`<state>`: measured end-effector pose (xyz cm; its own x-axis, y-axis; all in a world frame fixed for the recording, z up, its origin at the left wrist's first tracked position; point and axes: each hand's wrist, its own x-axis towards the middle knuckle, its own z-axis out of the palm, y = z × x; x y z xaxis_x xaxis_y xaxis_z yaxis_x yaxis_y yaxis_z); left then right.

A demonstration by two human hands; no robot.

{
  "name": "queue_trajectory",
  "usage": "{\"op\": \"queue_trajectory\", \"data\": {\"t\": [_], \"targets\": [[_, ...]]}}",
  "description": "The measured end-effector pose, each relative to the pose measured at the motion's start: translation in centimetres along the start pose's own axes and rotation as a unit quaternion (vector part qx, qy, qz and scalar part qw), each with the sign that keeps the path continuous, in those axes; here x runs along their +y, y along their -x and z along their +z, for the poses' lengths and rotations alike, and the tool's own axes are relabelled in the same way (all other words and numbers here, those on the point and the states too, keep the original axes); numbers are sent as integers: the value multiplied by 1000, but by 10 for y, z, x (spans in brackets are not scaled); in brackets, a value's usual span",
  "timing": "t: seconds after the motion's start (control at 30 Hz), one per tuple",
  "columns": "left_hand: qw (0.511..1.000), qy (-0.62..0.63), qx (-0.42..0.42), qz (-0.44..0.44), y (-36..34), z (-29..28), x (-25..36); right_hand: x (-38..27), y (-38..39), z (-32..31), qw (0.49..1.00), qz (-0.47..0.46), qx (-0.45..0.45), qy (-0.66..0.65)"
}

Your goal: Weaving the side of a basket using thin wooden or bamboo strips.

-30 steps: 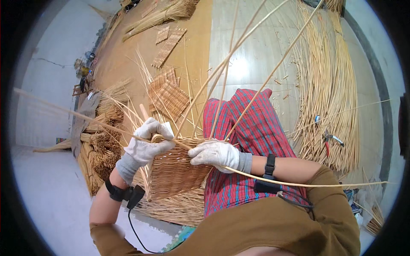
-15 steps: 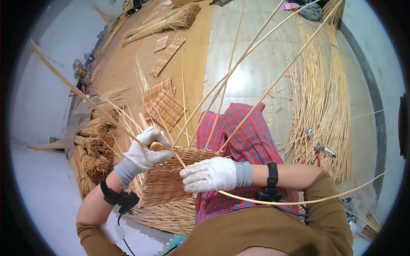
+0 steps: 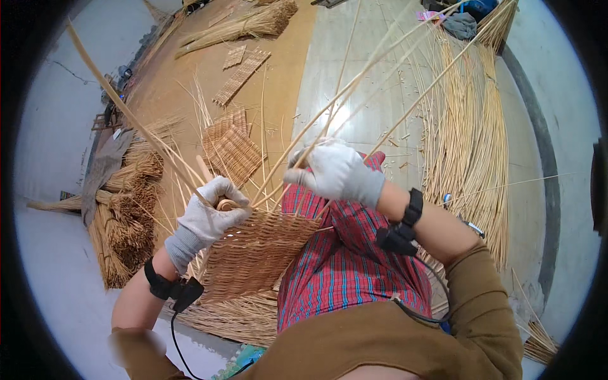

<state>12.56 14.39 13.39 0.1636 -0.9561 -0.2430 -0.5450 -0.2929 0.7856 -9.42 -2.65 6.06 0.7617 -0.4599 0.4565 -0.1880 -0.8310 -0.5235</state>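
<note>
Hands (image 3: 208, 218) (image 3: 335, 171) curled, seemingly around canes (image 3: 126, 114)

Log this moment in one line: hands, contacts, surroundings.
left hand: grips wicker piece at top corner | right hand: holds cane above it | woven panels: lying beyond

woven panels (image 3: 237, 152) lie beyond the basket (image 3: 253, 253), cane bundles (image 3: 126, 215) left, loose canes (image 3: 468, 158) right

Basket-weaving workshop, long loose canes (image 3: 465, 145) along the floor (image 3: 373, 60), tied bundles (image 3: 130, 212), flat woven panels (image 3: 237, 152), scattered offcuts (image 3: 392, 141)
</note>
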Motion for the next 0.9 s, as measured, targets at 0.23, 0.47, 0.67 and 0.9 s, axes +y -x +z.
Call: {"op": "queue_trajectory", "data": {"t": [0.23,0.47,0.67,0.9], "targets": [[999,-33,16,27,1,2,0,-11,-65,53,939,77,-321,-99],[1000,-13,20,-18,3,2,0,-13,-74,91,869,-50,-275,-409],[996,-16,63,-65,6,5,-2,-19,-70,83,747,113,-371,-541],[987,-96,46,118,-4,2,-8,-23,-66,100,760,89,-403,-502]]}}
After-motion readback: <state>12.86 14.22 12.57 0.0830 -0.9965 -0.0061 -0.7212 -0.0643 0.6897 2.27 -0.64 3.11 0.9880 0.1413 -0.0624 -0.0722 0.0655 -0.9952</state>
